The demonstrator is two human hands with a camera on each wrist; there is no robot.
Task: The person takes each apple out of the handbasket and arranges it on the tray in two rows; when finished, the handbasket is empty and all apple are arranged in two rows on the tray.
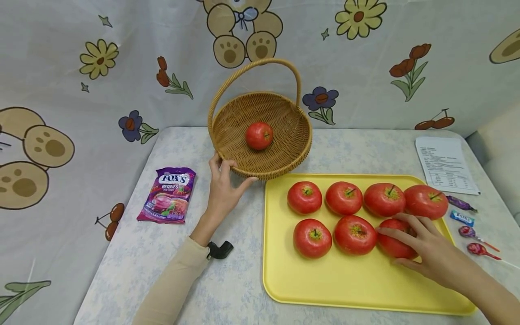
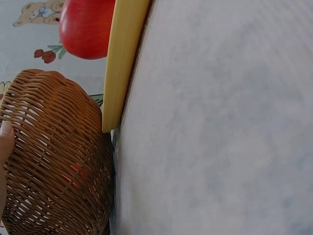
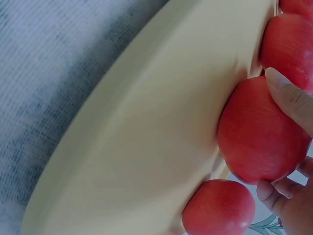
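A wicker basket (image 1: 280,168) with a tall arched handle stands at the back, one red apple (image 1: 259,135) inside it. My left hand (image 1: 223,192) grips its front left rim, fingers over the edge and thumb on the outside weave (image 2: 58,132). On the yellow tray (image 1: 317,284) several red apples lie in two rows. My right hand (image 1: 430,253) holds the rightmost apple of the front row (image 3: 264,132), thumb on one side and fingers on the other. That apple sits beside another front-row apple (image 1: 355,235); the back row's large apple (image 1: 426,201) is just behind it.
A purple candy bag (image 1: 168,195) lies left of the basket. Right of the tray are a printed white packet (image 1: 446,163), a small blue wrapped candy (image 1: 462,218), a purple wrapped candy (image 1: 461,203) and lollipops (image 1: 476,248). A patterned curtain (image 1: 170,40) hangs behind the table.
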